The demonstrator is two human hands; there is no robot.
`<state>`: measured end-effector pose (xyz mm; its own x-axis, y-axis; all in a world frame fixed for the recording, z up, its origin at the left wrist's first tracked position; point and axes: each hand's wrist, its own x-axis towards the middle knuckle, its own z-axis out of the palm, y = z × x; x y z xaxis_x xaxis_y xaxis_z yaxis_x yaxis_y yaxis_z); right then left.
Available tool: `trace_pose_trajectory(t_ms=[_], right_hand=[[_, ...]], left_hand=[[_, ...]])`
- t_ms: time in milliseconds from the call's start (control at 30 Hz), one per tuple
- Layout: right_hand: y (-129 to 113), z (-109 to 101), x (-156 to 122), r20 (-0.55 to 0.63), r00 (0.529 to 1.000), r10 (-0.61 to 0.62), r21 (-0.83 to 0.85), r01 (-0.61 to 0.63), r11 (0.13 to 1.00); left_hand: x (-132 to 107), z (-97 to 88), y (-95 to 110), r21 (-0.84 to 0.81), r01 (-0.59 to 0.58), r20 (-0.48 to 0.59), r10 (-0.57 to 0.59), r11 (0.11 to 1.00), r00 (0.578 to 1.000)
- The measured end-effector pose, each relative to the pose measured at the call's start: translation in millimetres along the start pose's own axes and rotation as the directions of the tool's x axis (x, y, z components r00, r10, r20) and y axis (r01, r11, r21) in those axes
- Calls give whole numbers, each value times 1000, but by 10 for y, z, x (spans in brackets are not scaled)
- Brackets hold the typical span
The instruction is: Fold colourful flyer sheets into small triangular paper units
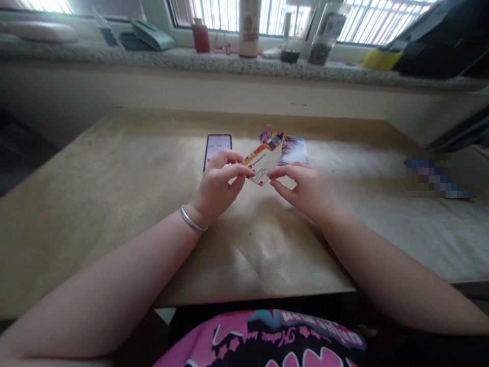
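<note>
In the head view a white paper card (pixel 263 164) with a colourful printed band and red marks is held tilted above the table. My left hand (pixel 221 178), with a silver bangle on the wrist, pinches its left side between thumb and fingers. At the card's lower right edge, the thumb and forefinger of my right hand (pixel 300 186) come together in a pinch. Just behind the card lies a pile of picture cards (pixel 295 149), partly covered by it. A phone (pixel 218 145) showing a timer lies beyond my left hand, which hides its lower part.
The pale table (pixel 114 214) reaches to the wall under the window. A blurred blue packet-like thing (pixel 439 178) lies at the far right. Along the stone sill (pixel 214 60) stand a red bottle (pixel 200 35), a tall container (pixel 249 30), jars and a black bag (pixel 443 41).
</note>
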<state>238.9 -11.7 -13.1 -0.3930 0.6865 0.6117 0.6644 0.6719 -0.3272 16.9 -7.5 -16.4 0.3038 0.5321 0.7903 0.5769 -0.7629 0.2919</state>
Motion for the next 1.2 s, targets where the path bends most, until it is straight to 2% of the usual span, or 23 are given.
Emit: trace_pose_trajectory(t_ms=[133,300,467,633,767,933,1067,1200], right_hand=[[33,76,-10,107,983,148,101,-158,982],[44,124,-21,228,950,212,184,-256,949],[40,126,-32,244,938,245,253,-305,918],[56,117,-26,197,954,225,185,-261,947],[65,87,-9,112,981,157,-27,-155,988],[77,2,11,110,992,64,-300,-29,953],[100,-41,15,115,993,-18,-350,57,935],[121,-52,23,193,980,-47,-355,115,928]], left_hand=[[-10,10,-20,28,-62,102,59,998,993],[-1,-10,10,54,-64,146,56,996,988],[-10,19,7,72,-87,204,70,994,977],[-35,55,11,76,-49,311,23,996,950],[-29,37,35,54,-106,442,72,993,894],[-12,24,56,68,-172,464,122,983,877],[-20,32,49,47,-178,468,136,983,873],[-16,21,54,116,-133,460,66,984,885]])
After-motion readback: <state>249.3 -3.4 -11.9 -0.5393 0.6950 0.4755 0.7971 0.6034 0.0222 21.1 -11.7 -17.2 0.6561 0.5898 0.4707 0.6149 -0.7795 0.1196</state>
